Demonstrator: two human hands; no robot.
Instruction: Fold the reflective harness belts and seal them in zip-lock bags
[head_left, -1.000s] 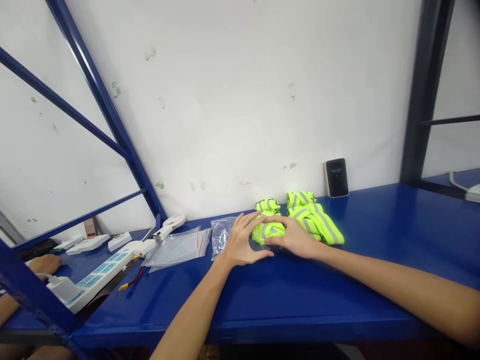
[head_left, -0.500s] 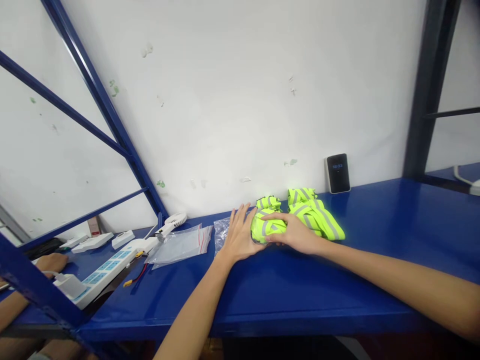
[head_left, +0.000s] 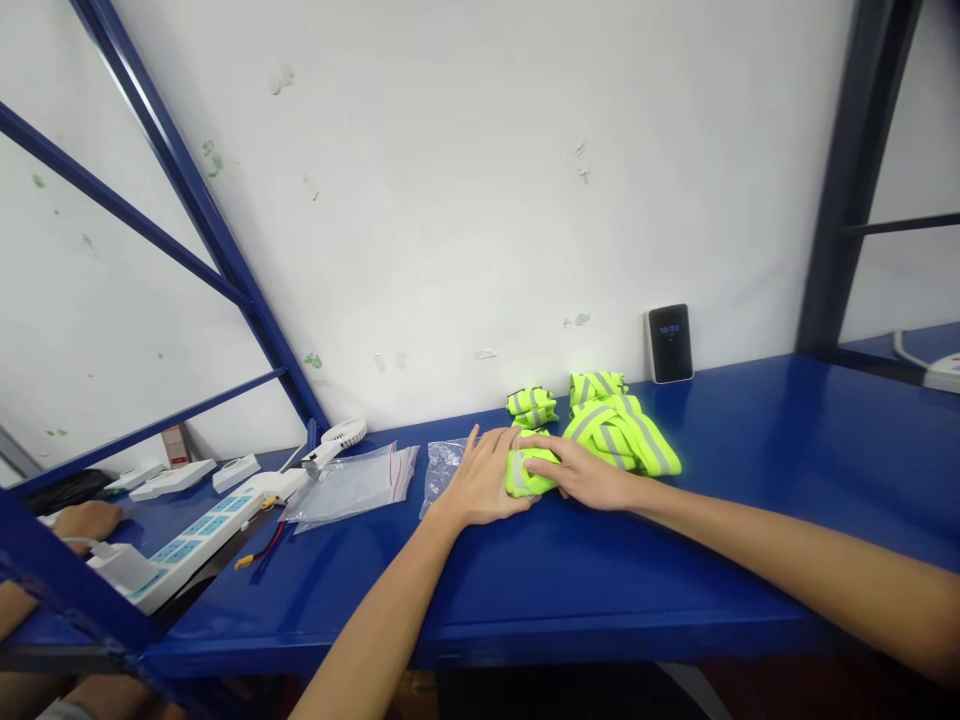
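Observation:
Both my hands press on one folded neon-yellow reflective band lying on the blue shelf. My left hand covers its left side, fingers curled over it. My right hand lies on its right side, fingers laid across the top. Behind it sit another small folded band and a larger pile of the same yellow bands. A clear plastic bag lies just left of my left hand.
Further left lie zip bags with red seals, a small white fan, a white power strip and white boxes. A black device leans on the wall. Another person's hand rests at far left, beyond blue rack struts.
My hands have closed in on the yellow band and squeezed it smaller and flatter; my left hand, spread open a second ago, now curls over it. The view has shifted slightly.

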